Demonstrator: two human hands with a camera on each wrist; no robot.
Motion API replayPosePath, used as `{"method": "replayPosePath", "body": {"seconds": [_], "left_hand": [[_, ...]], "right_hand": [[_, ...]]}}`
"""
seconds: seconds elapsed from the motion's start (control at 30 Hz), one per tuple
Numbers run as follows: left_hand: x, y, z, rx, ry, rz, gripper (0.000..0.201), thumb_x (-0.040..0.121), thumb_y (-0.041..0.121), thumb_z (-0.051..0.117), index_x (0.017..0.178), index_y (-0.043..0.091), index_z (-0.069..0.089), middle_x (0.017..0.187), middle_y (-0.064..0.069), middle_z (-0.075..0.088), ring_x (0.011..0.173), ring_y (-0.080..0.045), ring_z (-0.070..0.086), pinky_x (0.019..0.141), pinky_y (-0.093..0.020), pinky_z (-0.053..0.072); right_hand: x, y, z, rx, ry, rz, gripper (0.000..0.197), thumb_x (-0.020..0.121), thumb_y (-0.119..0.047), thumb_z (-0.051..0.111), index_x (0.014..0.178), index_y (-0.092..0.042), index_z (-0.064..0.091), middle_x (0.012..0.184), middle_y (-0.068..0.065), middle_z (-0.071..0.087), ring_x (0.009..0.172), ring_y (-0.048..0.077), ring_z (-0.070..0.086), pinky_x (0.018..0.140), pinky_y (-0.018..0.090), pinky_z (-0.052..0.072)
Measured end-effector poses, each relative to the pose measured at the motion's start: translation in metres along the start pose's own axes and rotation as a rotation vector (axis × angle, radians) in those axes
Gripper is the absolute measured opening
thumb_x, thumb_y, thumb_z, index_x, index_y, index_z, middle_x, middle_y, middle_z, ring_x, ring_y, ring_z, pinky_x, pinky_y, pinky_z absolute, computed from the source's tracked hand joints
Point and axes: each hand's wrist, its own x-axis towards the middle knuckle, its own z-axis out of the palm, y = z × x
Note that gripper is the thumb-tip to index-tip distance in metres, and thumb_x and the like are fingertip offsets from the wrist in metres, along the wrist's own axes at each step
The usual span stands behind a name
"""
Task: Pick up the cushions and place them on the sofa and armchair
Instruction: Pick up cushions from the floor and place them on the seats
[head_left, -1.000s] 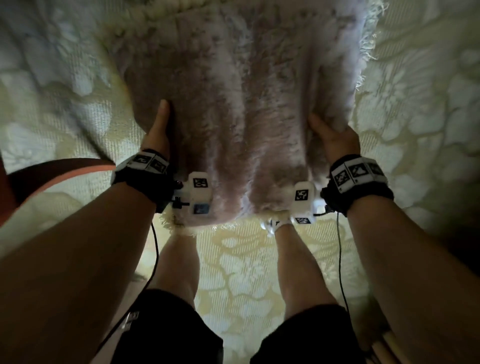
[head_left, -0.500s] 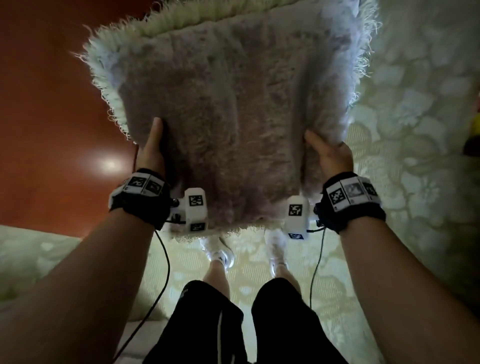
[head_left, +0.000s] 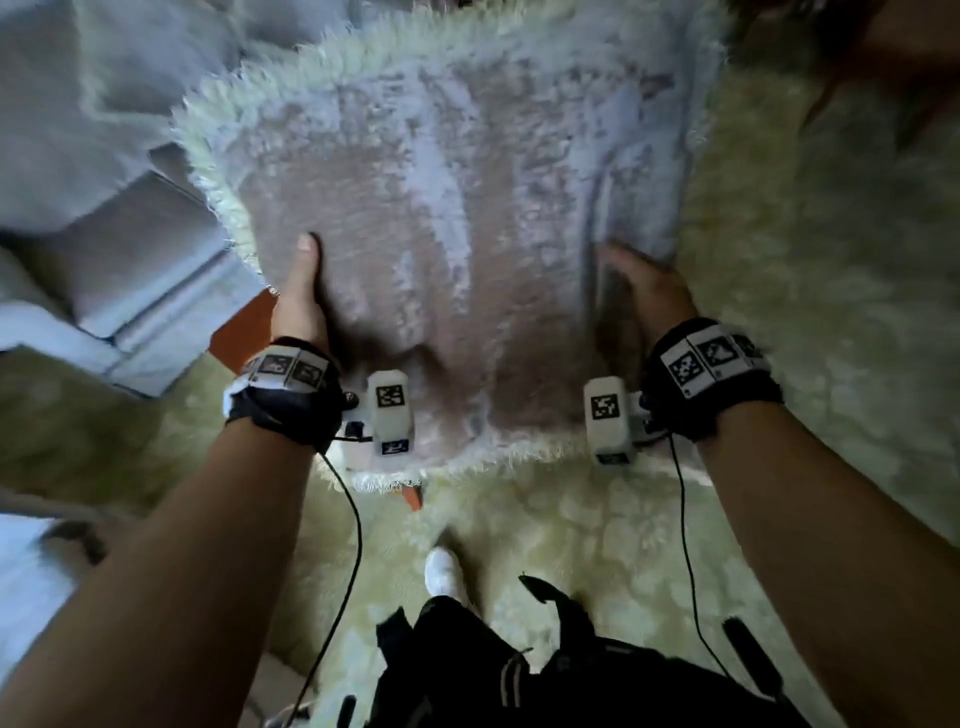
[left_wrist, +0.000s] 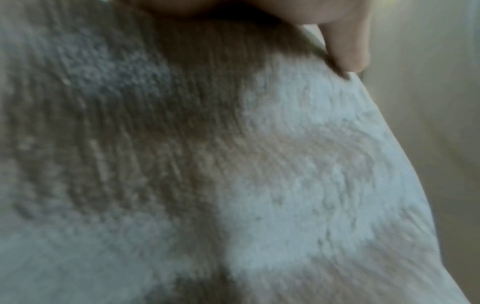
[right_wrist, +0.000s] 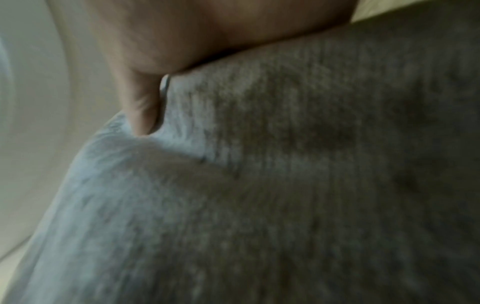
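A: Cushion (head_left: 447, 249), one item: square, shaggy pile, pale grey-pink on the face, cream fringe at the edges. Location?

B: Held in the air in front of the person, flat face up toward the head camera, above the cream patterned rug (head_left: 571, 545). Its far left corner overlaps the grey upholstered seat (head_left: 119, 260) at upper left; whether it touches the seat cannot be told.

A: Left hand (head_left: 298, 306)?

B: On the cushion's left edge, near the lower corner. Thumb lies straight along the top face; the other fingers go under the cushion and are hidden from the head view. The left wrist view shows one fingertip (left_wrist: 348, 55) pressed into the pile at the cushion's edge. Entry: grasping the cushion.

A: Right hand (head_left: 649, 296)?

B: On the right edge, level with the left. Thumb on top, blurred; fingers tucked beneath. The right wrist view shows a finger (right_wrist: 141, 111) sunk into a fold of the fabric. Entry: grasping the cushion.

A: Other items?

B: Wrist bands with black-and-white markers on both forearms, a white camera block at each wrist, thin black cables trailing down. One white shoe (head_left: 444, 571) on the rug below the cushion, black clothing at the bottom edge. A strip of reddish floor (head_left: 239, 332) shows between seat and rug
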Motion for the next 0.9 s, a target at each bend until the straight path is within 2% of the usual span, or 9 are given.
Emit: {"method": "replayPosePath", "body": {"seconds": [0.1,0.2,0.23,0.33,0.47,0.57,0.67,0.77,0.9], "left_hand": [[-0.061,0.049,0.000,0.016,0.140,0.031,0.099,0.060,0.091,0.074,0.132,0.023,0.072,0.125,-0.001,0.080,0.118,-0.026,0.077,0.104,-0.046,0.059],[-0.092,0.082,-0.029,-0.072,0.174,0.138,0.049,0.096,0.066,0.059,0.105,0.020,0.073,0.085,0.004,0.085,0.077,-0.013,0.082,0.087,-0.034,0.064],[-0.101,0.088,-0.040,-0.067,0.217,0.141,0.046,0.097,0.064,0.060,0.104,0.020,0.074,0.085,0.003,0.085,0.077,-0.014,0.082,0.089,-0.036,0.064],[-0.110,0.111,-0.083,-0.131,0.301,0.172,0.065,0.084,0.072,0.070,0.124,0.021,0.075,0.115,-0.004,0.083,0.106,-0.026,0.080,0.102,-0.046,0.060],[-0.109,0.144,-0.150,-0.194,0.429,0.272,0.060,0.083,0.068,0.074,0.124,0.024,0.074,0.111,0.000,0.084,0.115,-0.027,0.077,0.112,-0.051,0.054],[-0.110,0.174,-0.200,-0.240,0.423,0.318,0.066,0.084,0.067,0.074,0.132,0.022,0.071,0.118,-0.003,0.082,0.117,-0.028,0.076,0.113,-0.051,0.054],[-0.109,0.207,-0.252,-0.264,0.463,0.369,0.055,0.083,0.065,0.076,0.117,0.021,0.074,0.102,0.000,0.085,0.109,-0.025,0.078,0.109,-0.047,0.055],[-0.100,0.238,-0.303,-0.251,0.502,0.402,0.086,0.063,0.073,0.084,0.130,0.020,0.072,0.114,-0.002,0.083,0.112,-0.026,0.078,0.111,-0.050,0.055],[-0.078,0.270,-0.368,-0.264,0.519,0.438,0.114,0.043,0.081,0.090,0.138,0.023,0.068,0.124,-0.002,0.080,0.117,-0.028,0.077,0.112,-0.053,0.053]], "right_hand": [[-0.015,-0.032,0.051,-0.003,-0.191,-0.014,0.041,0.077,-0.029,0.079,0.114,-0.014,0.070,0.108,-0.006,0.072,0.098,0.010,0.068,0.081,0.022,0.053],[-0.037,-0.056,0.102,-0.039,-0.319,-0.058,0.015,0.085,-0.023,0.074,0.099,-0.024,0.067,0.094,-0.016,0.068,0.077,-0.008,0.063,0.063,0.006,0.048],[-0.044,-0.062,0.118,-0.051,-0.361,-0.071,0.011,0.086,-0.023,0.072,0.093,-0.027,0.065,0.089,-0.020,0.066,0.069,-0.014,0.061,0.058,0.003,0.046],[-0.066,-0.075,0.167,-0.094,-0.445,-0.082,0.012,0.086,-0.032,0.072,0.094,-0.026,0.065,0.081,-0.024,0.063,0.066,-0.014,0.059,0.049,0.001,0.042],[-0.094,-0.079,0.241,-0.134,-0.551,-0.084,0.027,0.080,-0.045,0.074,0.099,-0.027,0.066,0.091,-0.020,0.066,0.082,-0.005,0.060,0.065,0.015,0.043],[-0.119,-0.078,0.302,-0.150,-0.593,-0.119,0.028,0.076,-0.050,0.076,0.093,-0.030,0.066,0.098,-0.018,0.068,0.092,0.003,0.061,0.081,0.021,0.044],[-0.146,-0.077,0.362,-0.152,-0.631,-0.166,0.029,0.075,-0.050,0.077,0.095,-0.032,0.066,0.103,-0.017,0.069,0.099,0.007,0.062,0.089,0.025,0.044],[-0.171,-0.078,0.417,-0.128,-0.677,-0.200,0.023,0.079,-0.045,0.076,0.095,-0.032,0.067,0.100,-0.018,0.069,0.097,0.004,0.061,0.082,0.021,0.044],[-0.192,-0.079,0.479,-0.100,-0.714,-0.260,0.040,0.081,-0.041,0.074,0.117,-0.027,0.066,0.114,-0.013,0.071,0.108,0.009,0.063,0.092,0.026,0.047]]}}
